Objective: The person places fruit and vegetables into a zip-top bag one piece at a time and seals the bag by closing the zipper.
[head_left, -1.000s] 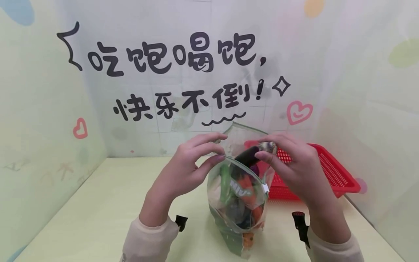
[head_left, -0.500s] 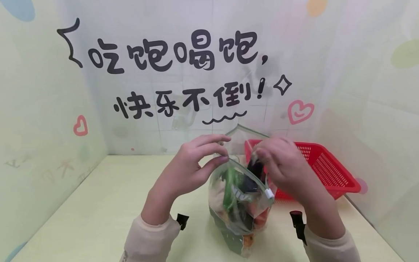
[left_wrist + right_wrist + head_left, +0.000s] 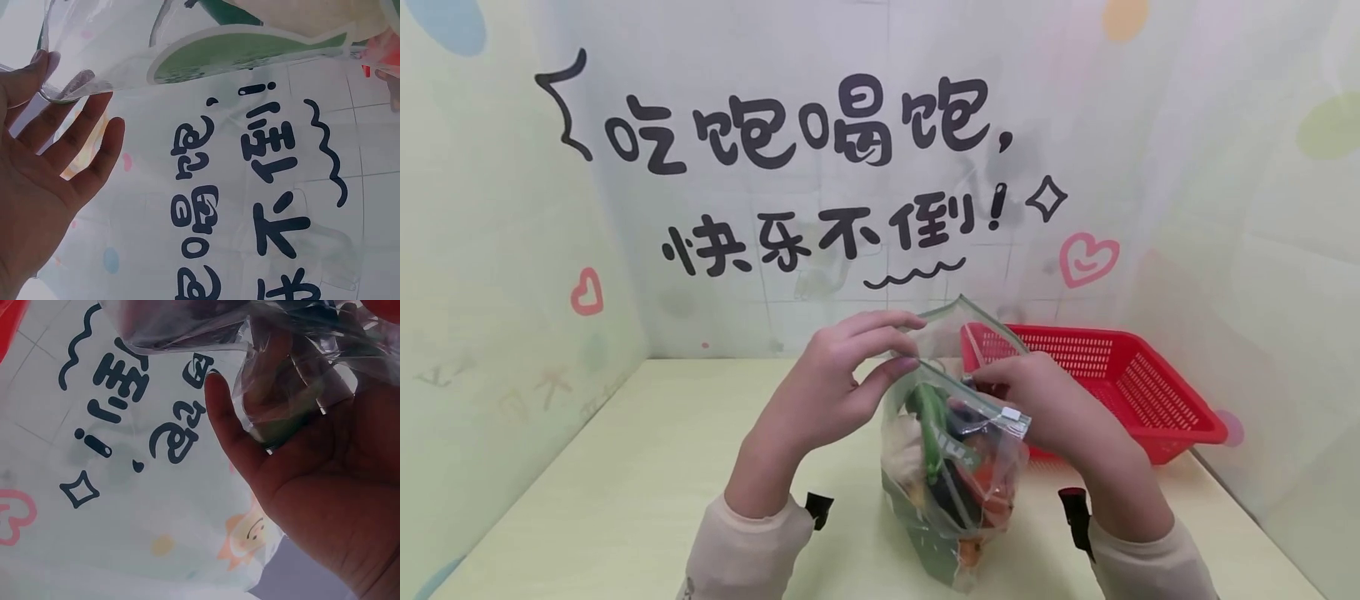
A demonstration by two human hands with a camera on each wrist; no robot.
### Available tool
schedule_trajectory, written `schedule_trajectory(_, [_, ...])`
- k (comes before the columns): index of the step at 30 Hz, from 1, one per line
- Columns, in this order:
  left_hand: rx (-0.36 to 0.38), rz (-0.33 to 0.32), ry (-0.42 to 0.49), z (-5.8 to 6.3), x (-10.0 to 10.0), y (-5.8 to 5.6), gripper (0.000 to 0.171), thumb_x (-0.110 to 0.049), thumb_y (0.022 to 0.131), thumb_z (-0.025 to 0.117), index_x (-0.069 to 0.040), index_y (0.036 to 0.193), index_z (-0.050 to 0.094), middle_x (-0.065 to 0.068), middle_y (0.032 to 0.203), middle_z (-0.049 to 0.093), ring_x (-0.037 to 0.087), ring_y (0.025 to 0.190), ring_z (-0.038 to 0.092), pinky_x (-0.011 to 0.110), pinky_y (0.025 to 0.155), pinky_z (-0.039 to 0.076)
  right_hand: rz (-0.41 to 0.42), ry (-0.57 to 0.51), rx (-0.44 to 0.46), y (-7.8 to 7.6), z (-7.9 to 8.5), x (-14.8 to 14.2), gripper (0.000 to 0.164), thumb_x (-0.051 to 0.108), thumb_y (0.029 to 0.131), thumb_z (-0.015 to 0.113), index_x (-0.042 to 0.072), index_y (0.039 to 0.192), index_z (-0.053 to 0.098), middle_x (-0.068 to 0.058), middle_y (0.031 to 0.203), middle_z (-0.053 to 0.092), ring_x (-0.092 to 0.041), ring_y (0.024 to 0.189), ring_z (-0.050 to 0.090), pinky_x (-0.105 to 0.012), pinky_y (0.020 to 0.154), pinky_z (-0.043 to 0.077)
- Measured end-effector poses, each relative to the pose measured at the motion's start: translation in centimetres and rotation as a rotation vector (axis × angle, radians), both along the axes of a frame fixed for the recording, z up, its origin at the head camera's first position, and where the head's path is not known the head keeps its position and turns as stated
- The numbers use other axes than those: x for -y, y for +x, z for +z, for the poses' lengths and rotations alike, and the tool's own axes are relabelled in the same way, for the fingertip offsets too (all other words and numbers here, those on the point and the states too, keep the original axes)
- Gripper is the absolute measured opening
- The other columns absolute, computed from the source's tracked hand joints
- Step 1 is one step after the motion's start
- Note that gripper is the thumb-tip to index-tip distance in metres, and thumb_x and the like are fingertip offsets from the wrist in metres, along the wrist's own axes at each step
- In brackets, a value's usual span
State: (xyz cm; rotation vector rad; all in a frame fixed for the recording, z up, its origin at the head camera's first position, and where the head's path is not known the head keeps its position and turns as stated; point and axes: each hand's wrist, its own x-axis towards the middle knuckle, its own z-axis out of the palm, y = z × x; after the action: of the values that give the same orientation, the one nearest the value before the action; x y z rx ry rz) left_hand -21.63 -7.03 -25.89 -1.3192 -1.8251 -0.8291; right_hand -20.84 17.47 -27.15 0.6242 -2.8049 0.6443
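A clear slider zip bag [image 3: 910,492] with a green-edged mouth stands upright on the table, its mouth spread. My left hand [image 3: 820,400] pinches the left side of the rim between thumb and fingers; in the left wrist view this hand [image 3: 56,156] holds the plastic edge. My right hand [image 3: 1052,404] reaches over the right side of the mouth, fingers inside, beside the white slider [image 3: 1011,413]. One straight finger of this hand [image 3: 306,481] lies outside the plastic in the right wrist view. A long green vegetable [image 3: 931,429], dark eggplant-like pieces [image 3: 958,496] and orange-red pieces [image 3: 992,483] fill the bag.
A red perforated plastic basket [image 3: 1165,396] sits at the back right, partly behind the right hand. The pale yellow table [image 3: 647,483] meets a printed wall [image 3: 820,50] at the back and sides.
The right hand has lowered the dark eggplant from above the mouth into the bag, and its fingers have followed it in. The left hand stays on the rim.
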Motion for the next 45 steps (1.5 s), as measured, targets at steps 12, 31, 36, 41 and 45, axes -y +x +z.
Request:
schedule_trajectory(12, [0.007,-0.033,-0.018,-0.1,-0.6,-0.2,0.005,-0.003,0.086,0.07,-0.008,0.087,0.069,0.005,0.112,0.067,0.013,0.108,0.059,0.025,0.091,0.05,-0.011,0.067,0.099,1.0,0.2,-0.7,0.03,0.048,0.072,0.079,0.026,0.092,0.076,0.013,0.073,0.064,-0.017,0.08,0.056,-0.026,0.063,0.052])
schedule_trajectory(31, [0.055,0.011,-0.034,-0.6,-0.7,-0.6,0.011,-0.004,0.086,0.07,-0.012,0.094,0.072,-0.001,0.115,0.064,0.005,0.105,0.058,0.023,0.087,0.052,0.008,0.108,0.037,0.1,-0.4,0.3,0.028,0.05,0.073,0.078,0.027,0.086,0.073,0.015,0.069,0.061,-0.01,0.067,0.057,-0.024,0.062,0.052])
schedule_trajectory(36, [0.044,0.018,-0.023,-0.7,-0.7,-0.6,0.008,-0.006,0.086,0.071,-0.011,0.093,0.071,0.0,0.114,0.065,0.007,0.105,0.059,0.024,0.083,0.053,0.104,0.022,-0.025,-0.4,-0.3,-1.0,0.032,0.058,0.074,0.073,0.03,0.088,0.072,0.017,0.072,0.062,-0.006,0.067,0.058,-0.023,0.061,0.054])
schedule_trajectory(41, [0.029,0.037,0.012,-0.3,-0.4,-0.4,0.005,-0.006,0.086,0.071,-0.01,0.089,0.07,0.004,0.111,0.067,0.011,0.1,0.062,0.027,0.077,0.054,0.223,-0.214,-0.507,-0.4,0.6,-2.5,0.014,0.024,0.079,0.079,0.018,0.091,0.075,0.012,0.075,0.065,-0.002,0.065,0.057,-0.016,0.059,0.052])
schedule_trajectory(45, [0.034,0.071,0.038,0.1,-0.1,-0.2,0.005,-0.005,0.085,0.071,-0.01,0.086,0.069,0.006,0.108,0.068,0.012,0.097,0.062,0.029,0.074,0.053,0.276,-0.387,-0.856,0.7,1.6,-3.4,0.009,0.012,0.084,0.071,0.003,0.084,0.072,-0.002,0.069,0.065,-0.004,0.064,0.056,-0.011,0.064,0.048])
